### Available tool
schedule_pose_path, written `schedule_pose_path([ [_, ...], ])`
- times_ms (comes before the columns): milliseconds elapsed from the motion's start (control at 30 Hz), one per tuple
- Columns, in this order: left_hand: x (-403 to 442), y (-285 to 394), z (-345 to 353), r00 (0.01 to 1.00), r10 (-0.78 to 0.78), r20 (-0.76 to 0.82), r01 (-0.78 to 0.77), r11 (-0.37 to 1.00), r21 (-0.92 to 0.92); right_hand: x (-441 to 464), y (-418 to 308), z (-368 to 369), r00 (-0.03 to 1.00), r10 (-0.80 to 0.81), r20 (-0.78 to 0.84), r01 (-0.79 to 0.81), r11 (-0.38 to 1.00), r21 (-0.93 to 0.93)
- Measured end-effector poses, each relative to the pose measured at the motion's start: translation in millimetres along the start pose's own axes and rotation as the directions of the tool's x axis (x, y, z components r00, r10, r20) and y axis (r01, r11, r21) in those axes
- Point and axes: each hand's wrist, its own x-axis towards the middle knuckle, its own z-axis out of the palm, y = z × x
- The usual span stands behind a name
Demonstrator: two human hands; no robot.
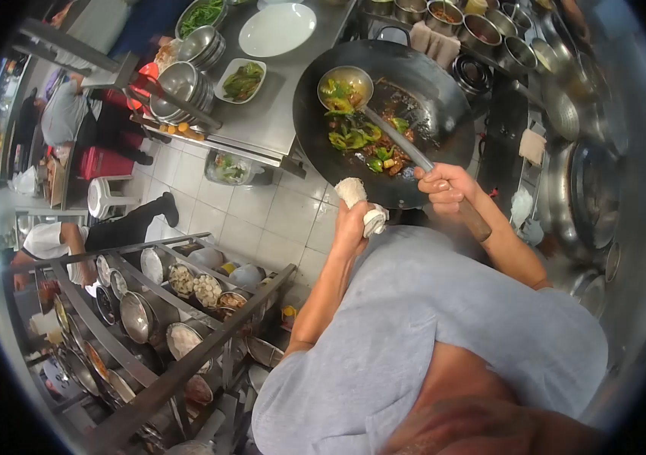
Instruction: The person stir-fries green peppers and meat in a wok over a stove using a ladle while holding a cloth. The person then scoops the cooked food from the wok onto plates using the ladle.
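Note:
My left hand [352, 226] is closed around a bunched white cloth [350, 191] at the near-left rim of a large dark wok [437, 91]. Whether a wok handle lies inside the cloth is hidden. My right hand [446, 186] grips the long handle of a metal ladle [400, 139]. Its bowl, over the far-left part of the wok, carries green peppers [342, 92] in sauce. More green peppers [357, 136] and brown saucy bits lie in the wok below. Left of the wok, a white dish [241, 81] of cooked greens sits on the steel counter [281, 83].
A white oval plate [277, 30] and stacked metal bowls [175, 87] stand on the counter. Seasoning pots [482, 29] line the far right. A rack [164, 387] with several food bowls is at lower left. Other people [73, 114] are at the left.

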Motion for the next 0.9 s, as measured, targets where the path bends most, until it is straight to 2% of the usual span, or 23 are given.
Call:
schedule_pose_path([
  [33,1.2,-0.5,-0.2,1.000,0.019,-0.004,-0.019,1.000,-0.013,2.0,-5.7,7.9,1.000,0.009,0.005,-0.009,1.000,-0.021],
  [100,4.1,-4.7,-2.0,0.999,-0.048,-0.001,0.048,0.996,-0.069,15.3,-17.7,24.7,0.998,-0.022,0.052,0.026,0.997,-0.078],
  [200,11.0,-12.3,-5.9,1.000,-0.003,0.031,0.005,0.998,-0.066,57.6,-39.0,39.8,0.989,0.021,0.147,-0.010,0.997,-0.075],
  [333,10.4,-16.7,-1.8,0.999,0.006,0.052,-0.002,0.996,-0.084,141.5,-60.0,67.8,0.952,0.129,0.279,-0.039,0.951,-0.306],
  [400,7.1,-20.6,-0.2,0.998,0.010,0.061,-0.004,0.996,-0.089,186.9,-61.4,77.0,0.965,0.122,0.233,0.029,0.832,-0.555],
  [467,3.4,-25.7,0.8,0.999,-0.013,0.039,0.016,0.996,-0.087,215.3,-53.4,83.9,0.991,-0.009,0.134,0.099,0.726,-0.681],
  [500,-1.3,-23.8,2.8,0.998,-0.052,0.037,0.056,0.993,-0.100,224.3,-52.9,86.8,0.990,-0.007,0.142,0.104,0.721,-0.685],
  [567,-5.8,-23.5,1.5,0.997,-0.062,0.035,0.066,0.991,-0.112,241.0,-54.0,90.5,0.986,-0.167,-0.018,0.052,0.408,-0.911],
  [600,-8.3,-24.7,-0.2,0.996,-0.087,0.032,0.091,0.988,-0.125,245.8,-55.5,90.6,0.987,-0.159,-0.016,0.050,0.403,-0.914],
  [633,-9.0,-27.1,-2.0,0.996,-0.081,0.038,0.086,0.987,-0.133,248.9,-58.6,89.1,0.976,-0.220,0.005,0.054,0.219,-0.974],
  [667,-10.0,-29.7,-3.6,0.996,-0.084,0.031,0.087,0.986,-0.142,252.0,-58.1,85.1,0.961,-0.274,0.035,0.045,0.032,-0.998],
  [700,-10.3,-31.8,-4.5,0.997,-0.076,0.018,0.078,0.987,-0.140,248.0,-55.6,91.2,0.945,-0.326,0.024,0.016,-0.029,-0.999],
  [733,-10.5,-33.2,-5.3,0.998,-0.069,0.008,0.069,0.989,-0.135,242.2,-58.8,99.7,0.946,-0.323,0.020,0.012,-0.027,-1.000],
  [800,-11.7,-33.2,-6.3,0.997,-0.077,0.006,0.077,0.988,-0.132,234.5,-69.5,114.2,0.927,-0.370,0.063,-0.085,-0.371,-0.925],
  [833,-11.6,-32.6,-6.5,0.997,-0.083,0.008,0.083,0.988,-0.128,237.9,-68.2,111.0,0.897,-0.421,0.135,-0.060,-0.418,-0.907],
  [900,-12.9,-32.3,-7.3,0.996,-0.093,-0.009,0.092,0.991,-0.102,240.3,-72.5,109.2,0.894,-0.418,0.162,-0.043,-0.439,-0.897],
])
